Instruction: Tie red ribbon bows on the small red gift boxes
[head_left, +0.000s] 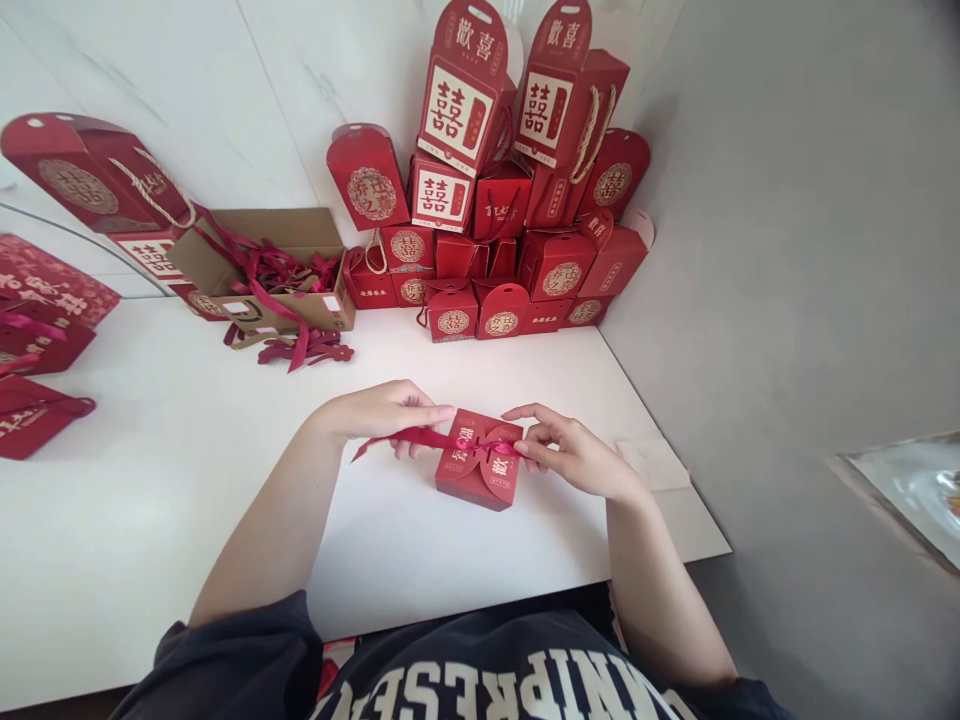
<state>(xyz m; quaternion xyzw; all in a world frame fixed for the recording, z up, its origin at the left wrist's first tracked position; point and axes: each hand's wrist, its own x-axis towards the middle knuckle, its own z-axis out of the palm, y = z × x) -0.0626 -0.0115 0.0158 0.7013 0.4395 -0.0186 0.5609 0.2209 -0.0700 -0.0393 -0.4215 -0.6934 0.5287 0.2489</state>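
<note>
A small red gift box (474, 488) with white Chinese characters and curved, interlocking top flaps rests on the white table in front of me. A dark red ribbon (427, 437) crosses its top, with a knot or loop at the middle and a long tail running out to the left. At the box's left side, my left hand (394, 412) is closed around the ribbon tail, its thumb by the box edge. My right hand (564, 450) pinches the short ribbon end at the right edge, index finger raised over the corner.
Red gift boxes (559, 265) are stacked against the marble wall. Left of them stands an open cardboard carton (300, 305) full of ribbons, with cut-out tags (319, 348) before it. More red boxes (34, 410) lie far left. A grey wall (750, 250) bounds the right side.
</note>
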